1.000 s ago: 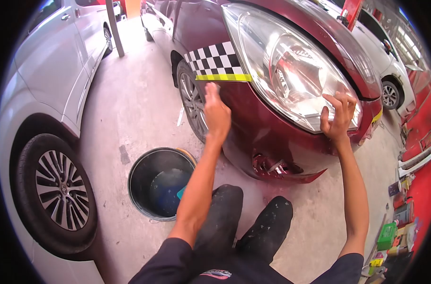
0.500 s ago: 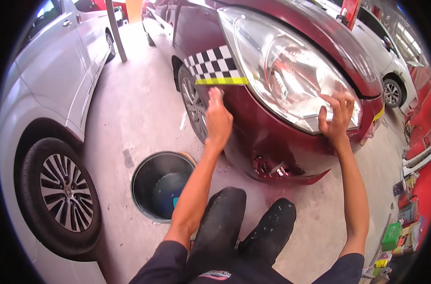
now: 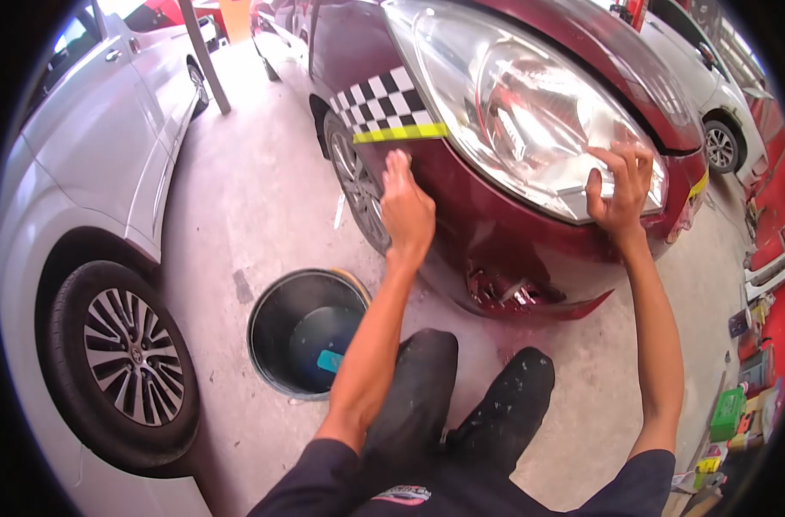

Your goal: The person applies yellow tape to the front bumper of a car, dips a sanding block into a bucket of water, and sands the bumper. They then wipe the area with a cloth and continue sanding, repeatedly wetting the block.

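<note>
My left hand (image 3: 407, 207) is against the dark red bumper (image 3: 530, 228), just below a black-and-white checkered strip (image 3: 384, 103) with a yellow lower edge. Its fingers are stretched out and close together; the palm side is hidden, so anything under it does not show. My right hand (image 3: 622, 185) rests at the lower corner of the clear headlight (image 3: 530, 103), fingers spread and bent, with nothing visible in them. Low on the bumper is a rough, damaged-looking patch (image 3: 504, 291).
A black bucket (image 3: 263, 345) holding liquid and a teal item (image 3: 328, 360) stands left of my knees. Alongside on the left is a silver vehicle (image 3: 90, 164) with a large wheel (image 3: 125, 362). At the right lie a green container (image 3: 727, 414) and other clutter.
The view has shifted slightly, so the bucket and silver vehicle sit a little further right. My left hand stays below the checkered strip, its fingers straighter. My right hand stays on the headlight.
</note>
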`<state>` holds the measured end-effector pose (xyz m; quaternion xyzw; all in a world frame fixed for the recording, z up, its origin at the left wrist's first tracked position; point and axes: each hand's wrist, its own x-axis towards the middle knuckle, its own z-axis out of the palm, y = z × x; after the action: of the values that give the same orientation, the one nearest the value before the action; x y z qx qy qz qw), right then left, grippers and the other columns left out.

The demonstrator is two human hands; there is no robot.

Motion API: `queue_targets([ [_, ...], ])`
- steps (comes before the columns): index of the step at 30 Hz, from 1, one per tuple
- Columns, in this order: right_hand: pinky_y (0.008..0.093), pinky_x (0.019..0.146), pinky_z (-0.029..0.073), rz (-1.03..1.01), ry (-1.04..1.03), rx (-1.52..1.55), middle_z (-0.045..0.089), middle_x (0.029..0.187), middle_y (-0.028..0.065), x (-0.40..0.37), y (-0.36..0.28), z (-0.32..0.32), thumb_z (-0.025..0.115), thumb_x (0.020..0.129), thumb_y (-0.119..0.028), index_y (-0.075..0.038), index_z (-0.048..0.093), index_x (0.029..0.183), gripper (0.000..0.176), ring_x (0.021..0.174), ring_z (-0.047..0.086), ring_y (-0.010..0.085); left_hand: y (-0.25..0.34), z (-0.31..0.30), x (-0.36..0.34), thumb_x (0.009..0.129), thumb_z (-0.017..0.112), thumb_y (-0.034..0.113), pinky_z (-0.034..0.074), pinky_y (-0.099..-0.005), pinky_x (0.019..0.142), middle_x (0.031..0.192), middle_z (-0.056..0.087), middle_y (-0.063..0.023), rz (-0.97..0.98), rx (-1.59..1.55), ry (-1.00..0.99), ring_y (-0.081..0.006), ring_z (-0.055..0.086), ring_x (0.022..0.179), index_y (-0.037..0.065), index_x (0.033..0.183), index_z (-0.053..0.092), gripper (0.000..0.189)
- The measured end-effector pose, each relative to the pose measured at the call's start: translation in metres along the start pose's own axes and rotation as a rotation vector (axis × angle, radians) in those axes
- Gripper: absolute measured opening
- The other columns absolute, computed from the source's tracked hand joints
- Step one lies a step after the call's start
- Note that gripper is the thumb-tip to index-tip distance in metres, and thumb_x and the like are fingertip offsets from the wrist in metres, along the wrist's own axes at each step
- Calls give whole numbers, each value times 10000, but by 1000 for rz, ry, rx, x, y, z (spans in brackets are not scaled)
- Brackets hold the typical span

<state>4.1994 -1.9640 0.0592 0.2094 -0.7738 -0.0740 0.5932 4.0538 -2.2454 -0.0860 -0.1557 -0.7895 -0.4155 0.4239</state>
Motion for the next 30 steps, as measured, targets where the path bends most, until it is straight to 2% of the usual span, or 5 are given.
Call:
queue_targets([
  [16, 438, 877, 478, 28, 16, 42, 664, 1018, 117, -5, 4, 1, 721, 786, -59, -109, 725, 1145, 363, 969, 591, 312, -8, -1, 17, 1026, 509, -2, 487, -490, 1136, 1399, 603, -358, -11, -30, -1, -453, 578, 1358, -104, 1395, 607, 395],
  [18, 439, 870, 476, 51, 5, 35, 660, 1007, 115, -5, 0, 0, 722, 786, -63, -108, 724, 1140, 357, 954, 586, 306, -11, -7, 34, 1027, 509, -1, 484, -485, 1141, 1401, 610, -347, -211, -87, -80, -449, 574, 1365, -100, 1403, 605, 400],
  [22, 438, 860, 474, 48, 16, 28, 655, 995, 102, -4, 2, -1, 725, 788, -67, -109, 722, 1137, 352, 932, 580, 292, 15, -9, 7, 1005, 499, -8, 507, -518, 1109, 1403, 608, -373, 33, -97, -25, -488, 611, 1314, -104, 1378, 597, 397],
  [26, 429, 856, 472, 56, 27, 31, 654, 991, 99, -4, 0, 1, 721, 789, -66, -106, 723, 1132, 345, 927, 581, 285, 0, -22, 45, 1012, 503, 11, 503, -524, 1112, 1403, 602, -378, -372, -92, -240, -496, 608, 1310, -95, 1376, 613, 394],
  [30, 426, 851, 467, 44, 29, 21, 646, 987, 99, -4, 2, 0, 719, 790, -67, -103, 724, 1128, 340, 902, 573, 277, 11, -11, 20, 1008, 505, 15, 545, -573, 994, 1325, 647, -377, 61, -50, 17, -515, 685, 1140, -77, 1358, 624, 381],
])
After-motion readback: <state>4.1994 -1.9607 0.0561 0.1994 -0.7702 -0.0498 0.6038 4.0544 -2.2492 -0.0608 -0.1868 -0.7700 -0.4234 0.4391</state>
